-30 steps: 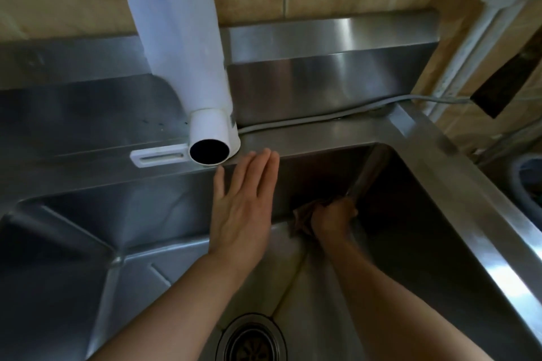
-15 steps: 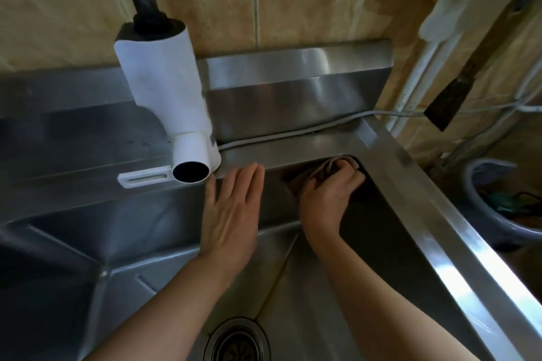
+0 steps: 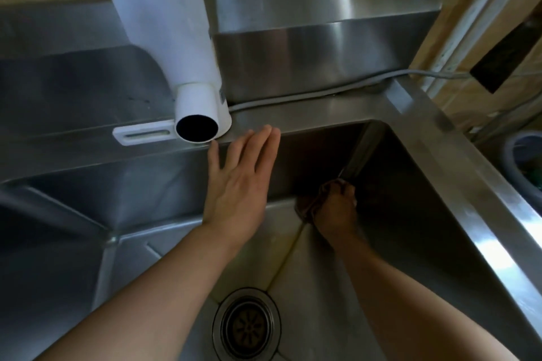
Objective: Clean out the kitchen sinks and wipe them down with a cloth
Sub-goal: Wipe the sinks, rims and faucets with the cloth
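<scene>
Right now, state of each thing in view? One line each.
left hand: open, fingers straight, flat on the sink's back wall
right hand: grips the cloth low in the back corner
cloth: bunched, pressed to the steel
sink: no standing water
drain: strainer in, unplugged
faucet: not running

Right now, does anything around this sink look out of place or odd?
One thing: a grey cable lies loose along the ledge behind the sink, close to the wet basin. Otherwise ordinary: the left hand rests flat on the back wall while the right hand grips the cloth in the far corner.
</scene>
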Action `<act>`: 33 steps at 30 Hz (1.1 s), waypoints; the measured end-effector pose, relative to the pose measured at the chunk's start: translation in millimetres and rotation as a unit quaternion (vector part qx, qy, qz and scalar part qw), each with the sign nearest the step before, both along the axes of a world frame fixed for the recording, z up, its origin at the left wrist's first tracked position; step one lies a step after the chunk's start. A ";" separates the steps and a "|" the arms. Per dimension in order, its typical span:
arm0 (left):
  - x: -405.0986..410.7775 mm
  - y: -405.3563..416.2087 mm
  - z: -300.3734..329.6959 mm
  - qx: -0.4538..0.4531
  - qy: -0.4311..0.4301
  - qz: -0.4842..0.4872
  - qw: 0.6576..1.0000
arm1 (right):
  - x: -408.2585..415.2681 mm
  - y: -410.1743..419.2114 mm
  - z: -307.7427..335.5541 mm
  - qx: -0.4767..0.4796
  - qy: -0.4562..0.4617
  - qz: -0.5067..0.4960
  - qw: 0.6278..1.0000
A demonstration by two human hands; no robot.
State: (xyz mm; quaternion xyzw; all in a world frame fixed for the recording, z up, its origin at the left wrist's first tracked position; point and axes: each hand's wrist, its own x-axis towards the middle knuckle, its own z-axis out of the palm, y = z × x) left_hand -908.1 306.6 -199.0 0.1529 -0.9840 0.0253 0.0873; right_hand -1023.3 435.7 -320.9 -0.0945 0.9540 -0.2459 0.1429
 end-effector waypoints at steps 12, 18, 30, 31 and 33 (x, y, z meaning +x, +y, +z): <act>96.3 -26.7 21.1 0.009 -0.045 0.083 0.996 | 18.8 6.1 -5.5 0.101 -0.017 0.073 0.992; 136.8 -68.4 37.3 -0.009 -0.031 0.164 0.986 | 43.8 -24.7 -13.2 0.115 -0.042 0.085 0.989; 149.8 -106.3 31.9 0.030 -0.089 0.140 0.986 | 151.7 -108.9 -24.8 0.108 -0.006 0.210 0.972; 150.7 -109.8 33.7 0.033 -0.081 0.127 0.988 | 161.0 -116.9 -25.7 0.101 -0.005 0.222 0.970; 154.4 -116.4 36.8 0.039 -0.075 0.113 0.990 | 179.5 -132.0 -28.5 0.091 -0.006 0.251 0.964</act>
